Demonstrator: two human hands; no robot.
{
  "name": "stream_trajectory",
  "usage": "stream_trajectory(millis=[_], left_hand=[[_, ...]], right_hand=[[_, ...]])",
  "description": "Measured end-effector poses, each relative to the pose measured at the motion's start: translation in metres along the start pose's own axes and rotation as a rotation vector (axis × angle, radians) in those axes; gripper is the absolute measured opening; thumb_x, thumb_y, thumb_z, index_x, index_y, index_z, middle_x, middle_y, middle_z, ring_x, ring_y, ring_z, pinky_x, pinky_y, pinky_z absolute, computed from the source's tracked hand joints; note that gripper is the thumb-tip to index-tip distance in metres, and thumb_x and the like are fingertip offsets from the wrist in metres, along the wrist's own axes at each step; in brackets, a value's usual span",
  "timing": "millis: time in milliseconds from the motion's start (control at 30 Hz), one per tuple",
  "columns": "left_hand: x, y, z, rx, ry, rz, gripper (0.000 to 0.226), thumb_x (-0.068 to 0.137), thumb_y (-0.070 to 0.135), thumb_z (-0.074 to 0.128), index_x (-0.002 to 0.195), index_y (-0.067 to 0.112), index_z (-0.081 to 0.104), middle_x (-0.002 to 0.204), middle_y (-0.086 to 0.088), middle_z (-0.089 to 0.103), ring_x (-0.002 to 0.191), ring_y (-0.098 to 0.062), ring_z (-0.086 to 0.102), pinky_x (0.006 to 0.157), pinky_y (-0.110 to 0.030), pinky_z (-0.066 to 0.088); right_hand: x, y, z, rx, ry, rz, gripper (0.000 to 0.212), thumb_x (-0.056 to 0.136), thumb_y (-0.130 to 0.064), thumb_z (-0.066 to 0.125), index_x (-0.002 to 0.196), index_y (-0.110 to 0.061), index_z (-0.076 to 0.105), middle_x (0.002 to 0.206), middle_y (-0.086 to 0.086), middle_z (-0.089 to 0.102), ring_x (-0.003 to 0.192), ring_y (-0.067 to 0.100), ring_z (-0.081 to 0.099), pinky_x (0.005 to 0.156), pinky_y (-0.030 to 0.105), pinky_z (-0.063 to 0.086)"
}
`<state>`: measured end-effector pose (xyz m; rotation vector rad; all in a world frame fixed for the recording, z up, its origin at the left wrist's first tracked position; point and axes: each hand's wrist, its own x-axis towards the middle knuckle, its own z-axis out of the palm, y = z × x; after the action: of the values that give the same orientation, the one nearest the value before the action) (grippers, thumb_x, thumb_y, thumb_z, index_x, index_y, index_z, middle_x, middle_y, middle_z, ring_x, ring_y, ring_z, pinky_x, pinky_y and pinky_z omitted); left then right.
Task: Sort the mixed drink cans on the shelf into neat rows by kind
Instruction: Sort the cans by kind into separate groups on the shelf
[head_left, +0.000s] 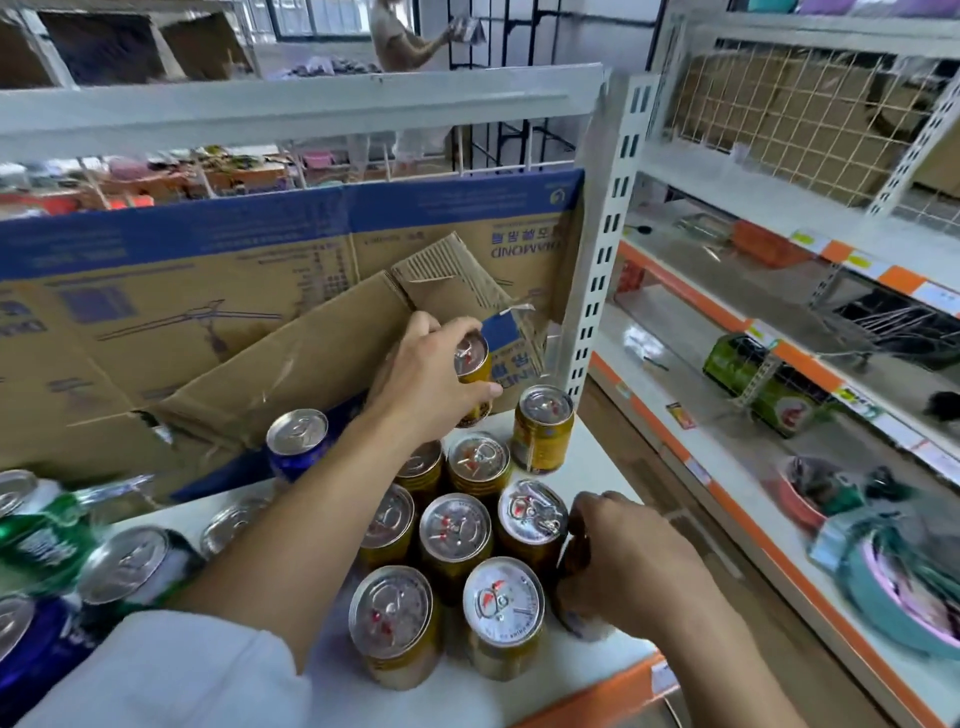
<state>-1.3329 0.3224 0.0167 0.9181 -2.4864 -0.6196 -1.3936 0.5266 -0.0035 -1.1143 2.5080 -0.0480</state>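
Observation:
Several gold cans (455, 530) with silver pull-tab lids stand grouped on the right half of the white shelf (597, 457). My left hand (431, 379) reaches across to the back and grips a gold can (474, 364) near the cardboard. My right hand (623, 566) is closed around another gold can (574, 558) at the group's front right; that can is mostly hidden. A lone gold can (543, 428) stands at the back right. Blue cans (296, 441) and green cans (47, 540) stand mixed on the left.
A flattened cardboard box (208, 312) with blue print leans along the shelf's back. A white slotted upright (602, 260) bounds the shelf on the right. Beyond it, neighbouring shelves (727, 467) with orange edges hold a green pack (763, 384) and bowls. A person stands far behind.

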Motion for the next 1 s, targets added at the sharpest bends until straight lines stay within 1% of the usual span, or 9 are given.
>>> stream_trajectory(millis=[167,267,467,533,600,700,800,900,1000], left_hand=[[0.002,-0.008,0.026,-0.021,-0.156,-0.052,0.071,0.077,0.047,0.076,0.139,0.032,0.045,0.125,0.001,0.041,0.115,-0.018,0.047,0.087,-0.029,0.040],[0.001,-0.016,0.037,-0.031,-0.220,-0.115,0.065,0.081,0.048,0.071,0.138,0.030,0.047,0.128,-0.003,0.043,0.119,-0.022,0.047,0.091,-0.032,0.040],[0.004,-0.024,0.036,0.079,-0.373,-0.105,0.057,0.097,0.048,0.047,0.149,0.030,0.033,0.152,-0.010,0.034,0.137,-0.027,0.035,0.107,-0.038,0.033],[0.000,-0.023,0.034,0.097,-0.407,-0.098,0.058,0.098,0.047,0.044,0.151,0.030,0.029,0.154,-0.010,0.032,0.139,-0.027,0.033,0.107,-0.038,0.033],[-0.006,-0.021,0.029,0.133,-0.419,-0.081,0.056,0.098,0.048,0.043,0.150,0.029,0.030,0.151,-0.009,0.035,0.137,-0.026,0.037,0.105,-0.040,0.036],[-0.019,-0.017,0.015,0.194,-0.405,-0.036,0.056,0.096,0.051,0.044,0.148,0.033,0.032,0.144,-0.005,0.041,0.128,-0.024,0.044,0.099,-0.041,0.044],[-0.036,-0.014,-0.009,0.384,-0.351,0.003,0.062,0.096,0.056,0.040,0.151,0.035,0.021,0.153,-0.005,0.029,0.139,-0.027,0.029,0.109,-0.047,0.032],[-0.057,-0.017,-0.038,0.544,-0.266,-0.027,0.067,0.095,0.060,0.036,0.152,0.036,0.010,0.161,-0.004,0.012,0.147,-0.028,0.008,0.118,-0.049,0.011],[-0.084,-0.032,-0.072,0.599,-0.191,-0.118,0.071,0.093,0.066,0.031,0.152,0.038,0.001,0.162,-0.004,-0.001,0.148,-0.028,-0.004,0.118,-0.050,0.003]], right_hand=[[0.005,0.002,-0.006,0.056,-0.058,-0.002,0.055,0.072,-0.041,0.073,0.116,-0.020,0.046,0.114,0.000,0.053,0.102,0.021,0.054,0.073,0.029,0.045],[0.003,0.007,-0.012,0.113,-0.073,-0.033,0.066,0.071,-0.043,0.076,0.124,-0.022,0.043,0.114,-0.003,0.051,0.095,0.016,0.052,0.070,0.026,0.042],[0.003,0.017,-0.017,0.358,-0.196,-0.023,0.065,0.069,-0.042,0.079,0.122,-0.028,0.043,0.106,-0.006,0.054,0.075,0.021,0.068,0.061,0.039,0.060],[0.003,0.018,-0.018,0.323,-0.221,-0.027,0.063,0.073,-0.051,0.074,0.124,-0.029,0.043,0.111,-0.006,0.055,0.083,0.019,0.067,0.066,0.038,0.059],[0.006,0.017,-0.020,0.253,-0.180,-0.015,0.065,0.079,-0.064,0.063,0.130,-0.030,0.042,0.123,-0.005,0.054,0.099,0.016,0.059,0.077,0.032,0.054],[0.013,0.005,-0.016,0.206,0.088,-0.051,0.066,0.086,-0.067,0.046,0.138,-0.028,0.038,0.135,0.000,0.049,0.117,0.020,0.051,0.090,0.034,0.047],[0.020,-0.019,-0.013,0.134,0.292,-0.150,0.064,0.091,-0.061,0.044,0.145,-0.032,0.025,0.146,0.002,0.036,0.132,0.027,0.035,0.103,0.045,0.040],[0.026,-0.044,-0.015,0.019,0.290,-0.184,0.072,0.092,-0.059,0.043,0.150,-0.036,0.007,0.158,0.004,0.013,0.145,0.035,0.008,0.116,0.054,0.021],[0.030,-0.076,-0.020,-0.054,0.241,-0.257,0.077,0.093,-0.063,0.038,0.150,-0.038,-0.006,0.162,0.003,-0.005,0.146,0.037,-0.009,0.116,0.057,0.008]])
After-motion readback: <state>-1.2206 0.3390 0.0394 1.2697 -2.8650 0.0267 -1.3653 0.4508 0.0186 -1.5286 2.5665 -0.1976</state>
